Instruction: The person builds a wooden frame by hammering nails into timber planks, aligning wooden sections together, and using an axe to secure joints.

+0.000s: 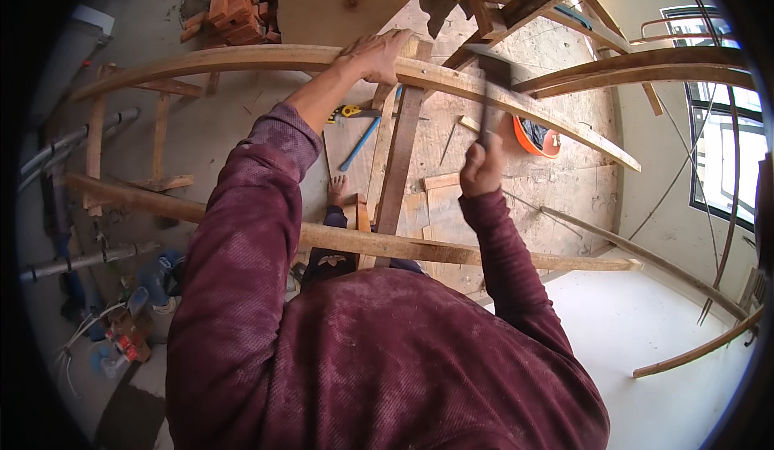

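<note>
My left hand (376,56) is wrapped over the top of a long wooden beam (201,60), close to where a timber crosspiece (401,156) meets it. To the right, my right hand (481,169) is closed round the handle of a hammer (494,71). Its dark head is raised at the level of the beam and smeared by motion, so I cannot tell whether it touches the wood. A second long beam (379,244) runs across in front of my body, and the crosspiece spans between the two.
Below the beams lie a blue bar (360,143) and a yellow-handled tool (348,111). An orange bucket (536,147) stands right of them. Bricks (234,6) are piled behind, beside a plywood sheet (339,2). More timbers (637,72) jut in at the right, near a window (726,152).
</note>
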`<state>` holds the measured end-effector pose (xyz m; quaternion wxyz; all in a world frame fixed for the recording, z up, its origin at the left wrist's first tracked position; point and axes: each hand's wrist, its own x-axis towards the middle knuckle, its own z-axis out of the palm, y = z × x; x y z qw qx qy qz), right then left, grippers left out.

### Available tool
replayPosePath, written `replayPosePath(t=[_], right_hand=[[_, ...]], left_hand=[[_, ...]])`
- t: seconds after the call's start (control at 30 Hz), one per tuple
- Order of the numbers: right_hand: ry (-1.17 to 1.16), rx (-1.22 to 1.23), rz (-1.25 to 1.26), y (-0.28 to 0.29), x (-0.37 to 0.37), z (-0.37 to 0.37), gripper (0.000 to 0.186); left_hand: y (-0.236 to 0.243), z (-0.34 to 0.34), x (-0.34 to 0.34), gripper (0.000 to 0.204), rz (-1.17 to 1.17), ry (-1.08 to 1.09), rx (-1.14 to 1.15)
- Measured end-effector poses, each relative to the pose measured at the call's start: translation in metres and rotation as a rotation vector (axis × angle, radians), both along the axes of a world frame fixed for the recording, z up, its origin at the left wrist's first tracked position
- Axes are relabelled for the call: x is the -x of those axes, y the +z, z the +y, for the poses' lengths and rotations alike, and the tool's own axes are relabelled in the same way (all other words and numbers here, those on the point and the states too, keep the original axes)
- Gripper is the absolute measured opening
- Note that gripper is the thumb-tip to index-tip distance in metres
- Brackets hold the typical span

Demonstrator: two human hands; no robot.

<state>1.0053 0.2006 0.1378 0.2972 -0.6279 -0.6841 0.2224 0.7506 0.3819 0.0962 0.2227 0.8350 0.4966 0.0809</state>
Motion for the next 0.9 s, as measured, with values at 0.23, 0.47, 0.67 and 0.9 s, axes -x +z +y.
replayPosePath(t=[0.23, 0.47, 0.67, 0.9], right_hand=[[0.044, 0.130, 0.009, -0.010, -0.017, -0.017, 0.037], [0.094, 0.661, 0.623, 0.020, 0.060, -0.098, 0.011], [0.326, 0.644, 0.412, 0.064, 0.014, -0.129, 0.021], [0.719, 0.610, 0.276, 0.143, 0.079, -0.184, 0.021]], left_hand=[[-0.005, -0.012, -0.009, 0.107, 0.107, 0.003, -0.216], [0.075, -0.179, 0.109, 0.069, -0.318, 0.339, -0.224], [0.071, -0.409, 0.112, 0.055, -1.152, 0.690, 0.529], [-0.121, -0.735, 0.121, 0.041, -0.004, 0.928, 0.730]])
